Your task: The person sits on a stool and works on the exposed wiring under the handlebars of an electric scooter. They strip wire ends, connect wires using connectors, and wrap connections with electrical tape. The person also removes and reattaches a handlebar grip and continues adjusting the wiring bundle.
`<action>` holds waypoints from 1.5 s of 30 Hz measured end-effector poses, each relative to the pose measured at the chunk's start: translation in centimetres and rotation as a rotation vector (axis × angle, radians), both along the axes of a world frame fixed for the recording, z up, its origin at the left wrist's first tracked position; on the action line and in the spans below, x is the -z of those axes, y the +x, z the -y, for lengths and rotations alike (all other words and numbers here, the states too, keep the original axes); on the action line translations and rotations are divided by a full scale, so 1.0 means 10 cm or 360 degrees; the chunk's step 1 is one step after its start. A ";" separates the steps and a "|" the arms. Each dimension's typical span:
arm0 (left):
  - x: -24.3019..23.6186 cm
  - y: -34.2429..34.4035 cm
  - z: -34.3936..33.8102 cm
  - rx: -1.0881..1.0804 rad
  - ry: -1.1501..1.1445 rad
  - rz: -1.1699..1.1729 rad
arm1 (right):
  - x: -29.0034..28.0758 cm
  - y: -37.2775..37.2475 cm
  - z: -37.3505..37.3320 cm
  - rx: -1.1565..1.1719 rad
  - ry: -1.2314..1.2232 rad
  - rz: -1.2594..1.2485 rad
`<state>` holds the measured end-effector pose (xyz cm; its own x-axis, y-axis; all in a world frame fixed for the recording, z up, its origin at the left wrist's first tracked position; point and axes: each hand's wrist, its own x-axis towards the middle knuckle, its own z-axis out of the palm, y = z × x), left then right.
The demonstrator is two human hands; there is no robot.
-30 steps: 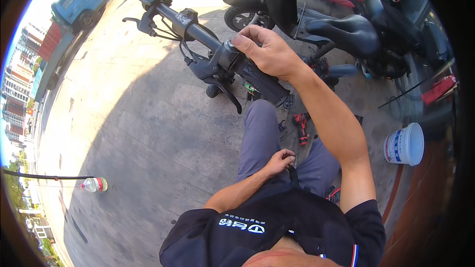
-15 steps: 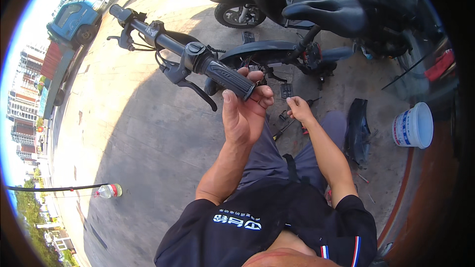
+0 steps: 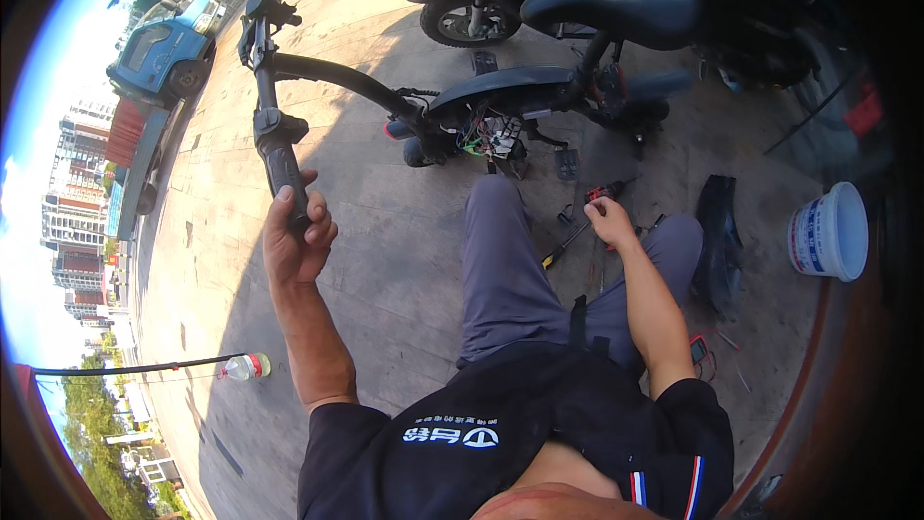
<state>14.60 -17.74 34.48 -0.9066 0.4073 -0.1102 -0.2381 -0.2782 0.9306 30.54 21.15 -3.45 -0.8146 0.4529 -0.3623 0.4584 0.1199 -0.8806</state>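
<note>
My left hand (image 3: 300, 236) is wrapped round the black rubber handlebar grip (image 3: 285, 173) of an electric bike. The handlebar (image 3: 262, 87) stands turned to the left, on a curved black stem (image 3: 351, 82). In the bike's opened middle, coloured wires and white connectors (image 3: 491, 138) lie exposed. Over my right knee, my right hand (image 3: 611, 223) is closed with thumb and fingers together; whatever is in them, if anything, is hidden. Just beyond it a red and black tool (image 3: 606, 191) lies on the ground. A yellow-handled screwdriver (image 3: 551, 258) lies between my legs.
A black plastic panel (image 3: 718, 241) and a white bucket (image 3: 830, 233) stand to my right. Near my right elbow lies a red-cased meter (image 3: 700, 354). Another scooter (image 3: 472, 5) is parked beyond the bike's saddle (image 3: 616, 2). A plastic bottle (image 3: 245, 366) hangs from a pole at left.
My left hand has swung the handlebar to the left, its fingers now wrapped round the grip. The wires have come into view. My right hand has moved slightly right and nearer me.
</note>
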 end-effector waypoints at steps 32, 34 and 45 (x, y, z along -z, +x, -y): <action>-0.92 -1.59 -0.21 -0.0938 -0.3307 -0.1104 | -0.60 -0.23 -0.56 -0.1104 0.0486 -0.0014; -0.96 -1.63 -0.19 -0.0881 -0.3179 -0.1024 | -0.62 -0.22 -0.59 -0.1091 0.0446 0.0005; -0.94 -1.82 -0.12 -0.1001 -0.3208 -0.1345 | -0.64 -0.30 -0.78 -0.0958 0.0348 -0.0008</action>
<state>-3.64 -16.55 43.85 -0.8800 0.0366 0.4736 -0.0563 0.9820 -0.1805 27.52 29.00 2.97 -0.9509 -0.0216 -0.3089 0.2506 0.5322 -0.8087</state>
